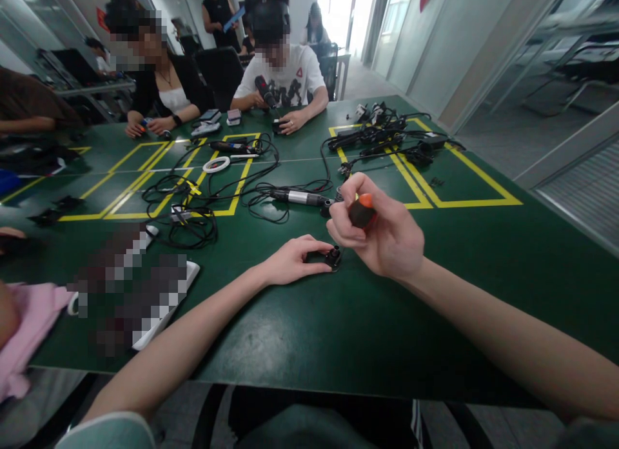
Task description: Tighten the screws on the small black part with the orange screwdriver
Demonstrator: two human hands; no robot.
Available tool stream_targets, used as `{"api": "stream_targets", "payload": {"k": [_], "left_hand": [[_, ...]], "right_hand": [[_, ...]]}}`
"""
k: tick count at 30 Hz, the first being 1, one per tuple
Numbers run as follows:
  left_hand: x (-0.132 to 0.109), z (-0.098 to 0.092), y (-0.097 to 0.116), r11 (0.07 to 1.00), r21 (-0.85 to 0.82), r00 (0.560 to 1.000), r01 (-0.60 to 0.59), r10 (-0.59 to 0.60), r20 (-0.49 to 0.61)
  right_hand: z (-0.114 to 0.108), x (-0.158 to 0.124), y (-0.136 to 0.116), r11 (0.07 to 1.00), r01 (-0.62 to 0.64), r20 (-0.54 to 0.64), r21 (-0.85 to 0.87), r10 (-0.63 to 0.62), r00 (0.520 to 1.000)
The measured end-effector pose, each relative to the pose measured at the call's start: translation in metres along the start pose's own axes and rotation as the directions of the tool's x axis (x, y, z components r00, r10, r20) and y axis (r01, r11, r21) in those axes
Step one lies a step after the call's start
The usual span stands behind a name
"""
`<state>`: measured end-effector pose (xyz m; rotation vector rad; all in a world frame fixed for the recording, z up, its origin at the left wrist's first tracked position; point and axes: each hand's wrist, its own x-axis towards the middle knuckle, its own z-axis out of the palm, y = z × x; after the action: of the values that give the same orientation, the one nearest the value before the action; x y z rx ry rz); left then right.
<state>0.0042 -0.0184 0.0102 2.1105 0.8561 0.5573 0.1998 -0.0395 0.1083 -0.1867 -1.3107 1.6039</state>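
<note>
My left hand (293,262) rests low over the green table, its thumb and fingers closed around a small black part (333,258) with a short upright post. That part sits on the tabletop. Raised just to the right and above it, my right hand (382,226) is wrapped around what looks like a screwdriver (363,211) with an orange and black handle. Its shaft is hidden behind my fingers. Beyond both hands lies a black and silver cylindrical tool (300,197) with a cable.
Black cables (193,226) lie coiled at left, near a white tape ring (216,164). A pile of black devices and cords (377,136) stands at back right, with small screws (436,182) nearby. Across the table (271,339), a person (285,81) holds a power drill (265,91).
</note>
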Motion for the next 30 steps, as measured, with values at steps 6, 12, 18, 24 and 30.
{"api": "stream_targets", "payload": {"k": [6,12,18,24,30], "left_hand": [[0.0003,0.0005,-0.0035,1.0,0.012,1.0,0.02,-0.02,0.003],[-0.0008,-0.0005,-0.0012,1.0,0.018,1.0,0.0,0.0,0.003],[0.0001,0.0003,-0.0049,1.0,0.019,1.0,0.006,-0.006,0.001],[-0.0002,-0.0007,-0.0038,0.999,0.033,1.0,-0.009,0.009,0.003],[-0.0006,-0.0011,-0.0018,0.999,0.034,1.0,-0.005,0.005,0.0]], "right_hand": [[-0.0001,0.0022,0.0015,0.998,0.002,-0.023,-0.056,-0.003,1.0],[-0.0001,0.0017,-0.0011,0.999,-0.036,-0.001,-0.02,0.036,0.999],[-0.0001,0.0032,-0.0004,0.998,-0.033,-0.018,-0.056,0.032,0.999],[0.0008,0.0045,-0.0007,0.994,-0.092,-0.024,-0.056,0.09,0.996],[0.0008,0.0007,0.0011,1.0,-0.028,0.012,0.003,0.028,1.0]]}}
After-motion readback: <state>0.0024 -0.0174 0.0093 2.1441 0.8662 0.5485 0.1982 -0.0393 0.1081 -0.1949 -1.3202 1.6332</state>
